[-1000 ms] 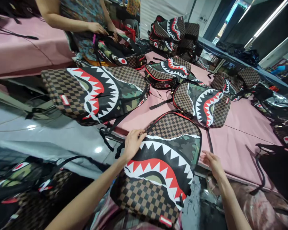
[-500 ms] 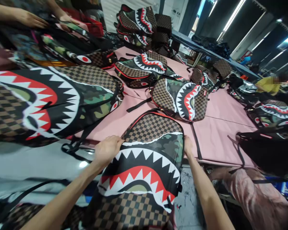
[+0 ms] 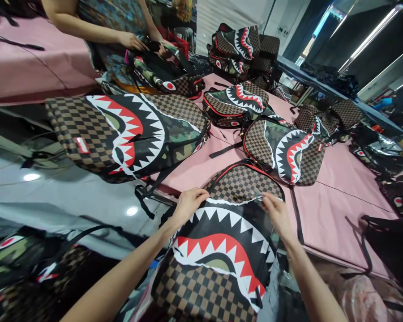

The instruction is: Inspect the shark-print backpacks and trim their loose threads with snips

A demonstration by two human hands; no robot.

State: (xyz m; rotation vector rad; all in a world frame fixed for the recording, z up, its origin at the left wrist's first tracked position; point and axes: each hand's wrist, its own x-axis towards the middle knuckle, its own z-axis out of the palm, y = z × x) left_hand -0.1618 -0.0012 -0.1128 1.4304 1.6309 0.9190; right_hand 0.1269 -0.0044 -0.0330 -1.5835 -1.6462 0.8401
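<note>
A checkered backpack (image 3: pixel 204 286) with camouflage patches and a red-and-white shark mouth lies in front of me, its top end on the pink table. Clear plastic (image 3: pixel 276 257), apparently a bag, shows around its lower part and right side. My left hand (image 3: pixel 191 203) is closed at the backpack's upper left edge, thumb and fingers pinched on what looks like the plastic's rim. On the other side my right hand (image 3: pixel 275 210) pinches a shiny bit of the same clear plastic above the backpack's front. The plastic between the two hands is hard to make out.
Similar backpacks lie on the pink table (image 3: pixel 345 214): a large one (image 3: pixel 174 138) at left, another (image 3: pixel 285 152) just beyond mine. Several are stacked (image 3: pixel 238 44) at the back. A co-worker's hands (image 3: pixel 134 41) handle a backpack at far left. More bags lie lower left.
My hands have moved from the backpack's sides to pinch clear plastic, the right hand shifting inward over the front. The view has turned left.
</note>
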